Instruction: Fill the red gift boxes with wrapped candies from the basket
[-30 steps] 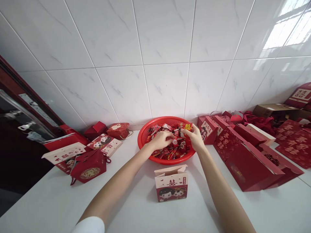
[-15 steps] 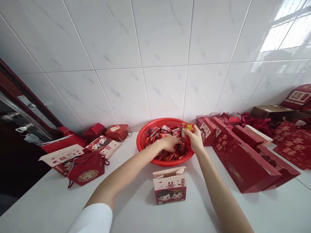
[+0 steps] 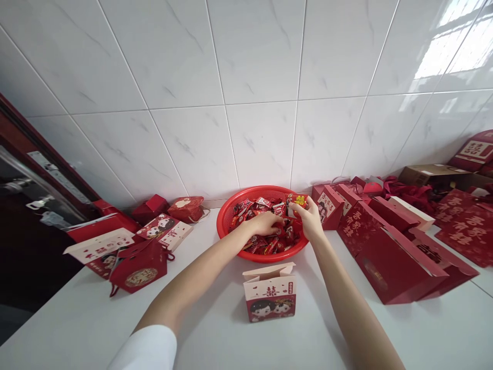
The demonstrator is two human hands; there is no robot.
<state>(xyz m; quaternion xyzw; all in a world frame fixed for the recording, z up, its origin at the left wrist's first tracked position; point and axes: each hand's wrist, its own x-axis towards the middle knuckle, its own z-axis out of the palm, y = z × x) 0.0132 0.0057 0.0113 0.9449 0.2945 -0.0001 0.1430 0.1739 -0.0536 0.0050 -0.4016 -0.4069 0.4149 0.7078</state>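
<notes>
A red plastic basket (image 3: pixel 223 231) with perforated sides holds many small wrapped candies (image 3: pixel 269 245), mostly red. Down among them, my left hand (image 3: pixel 267 224) has its fingers curled together; whatever they pinch is hidden. At the basket's right rim, my right hand (image 3: pixel 311 218) grips a red candy packet (image 3: pixel 298 200) with yellow characters between thumb and fingers. Just in front of the basket stands a small gift box (image 3: pixel 270 300), upright with its top flaps open, cream above and red below, printed with two cartoon faces.
Several red gift boxes (image 3: pixel 140 267) sit on the left of the white table (image 3: pixel 215 329). More red boxes and bags (image 3: pixel 389 267) line the right, with a cardboard box (image 3: pixel 427 174) behind. A tiled wall (image 3: pixel 262 144) rises at the back; a dark door frame is at left.
My left hand has shifted slightly up and back within the basket, uncovering more candies in front of it. My right hand keeps the packet at nearly the same spot.
</notes>
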